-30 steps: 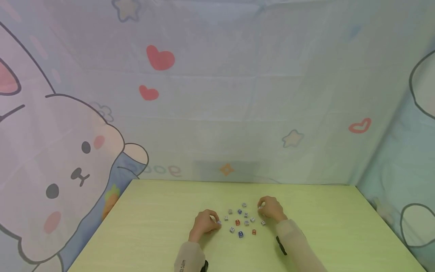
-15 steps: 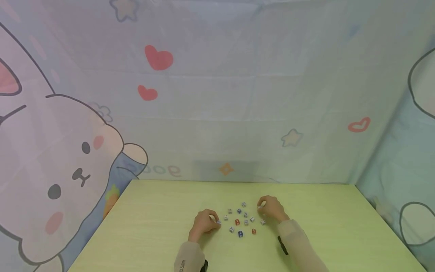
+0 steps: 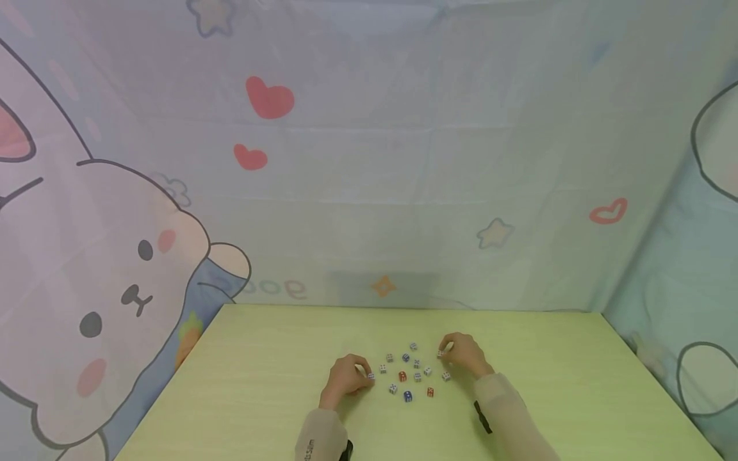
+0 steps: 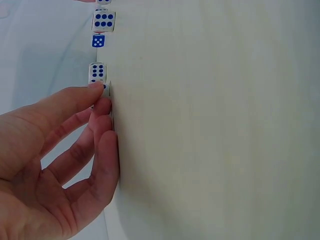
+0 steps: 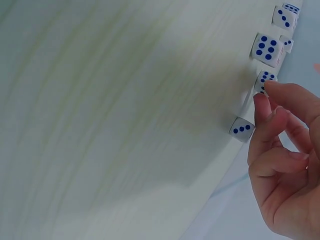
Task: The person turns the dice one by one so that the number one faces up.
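Because fingertip grips were apparently favoured by such small sizes, a white die [image 3: 371, 376] was pinched by the left hand [image 3: 344, 377] and a second white die [image 3: 440, 353] by the right hand [image 3: 464, 353], both beside loose dice [image 3: 402, 376] scattered on the worktop [image 3: 259, 378].

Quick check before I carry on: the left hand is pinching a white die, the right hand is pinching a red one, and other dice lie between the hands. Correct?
Not quite: the right hand is pinching a white die with blue pips, as the right wrist view shows. The left hand does pinch a white die, and other dice lie between the hands.
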The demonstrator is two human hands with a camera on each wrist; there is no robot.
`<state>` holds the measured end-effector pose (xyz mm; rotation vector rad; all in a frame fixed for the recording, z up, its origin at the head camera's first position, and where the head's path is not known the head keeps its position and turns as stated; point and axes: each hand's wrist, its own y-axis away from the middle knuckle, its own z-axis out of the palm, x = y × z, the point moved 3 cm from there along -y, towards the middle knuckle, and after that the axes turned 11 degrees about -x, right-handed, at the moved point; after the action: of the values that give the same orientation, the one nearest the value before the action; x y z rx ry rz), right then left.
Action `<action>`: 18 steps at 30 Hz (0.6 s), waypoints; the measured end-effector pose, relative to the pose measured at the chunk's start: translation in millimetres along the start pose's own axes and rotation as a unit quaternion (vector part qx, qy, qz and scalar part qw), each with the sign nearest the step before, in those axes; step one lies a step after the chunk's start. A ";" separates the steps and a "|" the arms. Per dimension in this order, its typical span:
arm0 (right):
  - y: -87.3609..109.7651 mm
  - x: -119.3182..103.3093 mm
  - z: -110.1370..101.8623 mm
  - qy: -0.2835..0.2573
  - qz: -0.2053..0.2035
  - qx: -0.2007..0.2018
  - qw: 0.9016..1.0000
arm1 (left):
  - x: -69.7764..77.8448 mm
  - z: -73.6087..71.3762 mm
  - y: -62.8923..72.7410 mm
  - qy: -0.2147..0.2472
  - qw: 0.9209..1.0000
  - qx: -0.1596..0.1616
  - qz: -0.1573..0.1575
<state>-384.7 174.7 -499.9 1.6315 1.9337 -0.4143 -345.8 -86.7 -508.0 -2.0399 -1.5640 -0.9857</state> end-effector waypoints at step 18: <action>-1.0 -1.4 0.3 0.009 -0.018 0.004 1.000 | -1.1 0.3 -0.1 0.006 1.000 -0.003 -0.001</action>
<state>-385.5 173.2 -499.5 1.6118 1.9807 -0.4226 -345.9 -87.2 -509.0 -2.0330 -1.5586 -1.0043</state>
